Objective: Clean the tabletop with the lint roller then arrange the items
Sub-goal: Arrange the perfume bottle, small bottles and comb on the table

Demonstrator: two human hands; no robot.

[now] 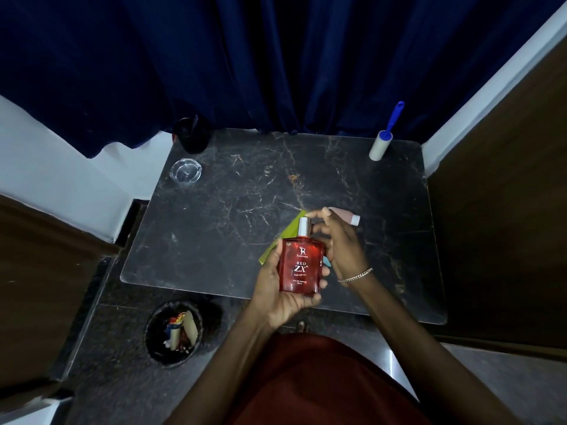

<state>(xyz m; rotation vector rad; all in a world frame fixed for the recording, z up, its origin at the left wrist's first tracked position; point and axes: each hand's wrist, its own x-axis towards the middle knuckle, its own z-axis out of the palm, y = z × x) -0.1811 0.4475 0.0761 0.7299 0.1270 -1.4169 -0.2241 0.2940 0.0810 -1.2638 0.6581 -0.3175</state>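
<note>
Left hand (277, 289) holds the red perfume bottle (301, 263) in a closed grip above the tabletop's (214, 210) 6 o'clock edge. Right hand (339, 243) pinches its silver sprayer. The lint roller (385, 133) stands at 1 o'clock, a glass ashtray (185, 172) at 10 o'clock.

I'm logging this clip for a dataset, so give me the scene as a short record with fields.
setting: dark marble table before a blue curtain
left hand: holds red perfume bottle
right hand: fingers at the bottle's silver cap
lint roller: far right corner, untouched
ashtray: far left
comb: green, behind bottle
pink tube: lying beyond right hand
bin: on floor, left
</note>
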